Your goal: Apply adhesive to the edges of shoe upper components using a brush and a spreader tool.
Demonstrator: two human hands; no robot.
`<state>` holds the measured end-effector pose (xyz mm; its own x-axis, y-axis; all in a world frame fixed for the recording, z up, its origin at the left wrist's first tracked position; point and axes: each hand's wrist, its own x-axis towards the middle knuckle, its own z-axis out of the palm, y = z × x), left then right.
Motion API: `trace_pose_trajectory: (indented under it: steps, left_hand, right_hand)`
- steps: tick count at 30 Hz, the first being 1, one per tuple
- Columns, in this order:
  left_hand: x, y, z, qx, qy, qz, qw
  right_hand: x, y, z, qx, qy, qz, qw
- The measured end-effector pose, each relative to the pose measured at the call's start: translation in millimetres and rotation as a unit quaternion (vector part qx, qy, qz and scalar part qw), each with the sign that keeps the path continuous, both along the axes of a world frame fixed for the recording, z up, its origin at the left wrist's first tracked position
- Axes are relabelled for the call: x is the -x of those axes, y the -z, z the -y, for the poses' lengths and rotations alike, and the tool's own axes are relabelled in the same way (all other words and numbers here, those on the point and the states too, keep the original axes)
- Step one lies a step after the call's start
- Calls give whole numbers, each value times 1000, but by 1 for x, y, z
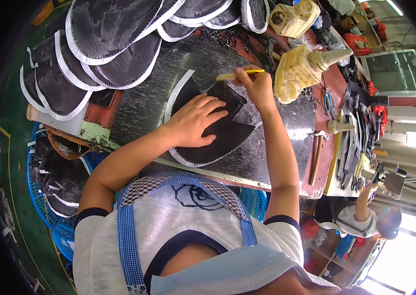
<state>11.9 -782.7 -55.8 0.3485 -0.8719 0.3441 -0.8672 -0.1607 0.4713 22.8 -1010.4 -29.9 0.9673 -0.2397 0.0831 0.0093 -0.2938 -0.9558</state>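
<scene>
A black curved fabric piece with a white stitched border lies on the dark, streaked work board. My left hand rests flat on it, fingers spread, pressing it to the board. In my right hand is a small brush with a yellow handle, gripped between thumb and fingers. Its pale tip points left, over the board just beyond the fabric's far edge. Whether the tip touches anything I cannot tell.
Similar white-edged black pieces are heaped at the far left. Two glue-caked yellowish containers stand at the right, near blue-handled scissors and a hammer. A blue basket holds more pieces. Another person works at far right.
</scene>
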Motion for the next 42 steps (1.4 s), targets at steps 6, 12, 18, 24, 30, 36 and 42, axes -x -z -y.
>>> trace_pose_trajectory:
  steps: [6, 12, 18, 24, 30, 36, 42]
  left_hand:
    - [0, 0, -3, 22, -5, -3, 1000]
    - [-3, 10, -12, 76, -33, -48, 995]
    - [0, -5, -43, -12, -280, -9, 960]
    - [-5, -10, -48, 118, -123, -248, 954]
    - [21, -51, -35, 297, -120, -349, 881]
    - [8, -3, -39, 38, -251, -83, 964]
    - [15, 10, -40, 7, -258, -36, 965]
  right_hand:
    - [67, -5, 47, 90, 106, -146, 980]
    - [43, -13, 26, 33, 137, -47, 989]
    - [34, 1, 9, 114, -7, -115, 987]
    - [67, -28, 66, 127, 161, -44, 978]
    - [66, -22, 158, 321, 239, 16, 916]
    - [71, -15, 166, 284, 278, -56, 916]
    - [109, -24, 20, 70, -70, -121, 988]
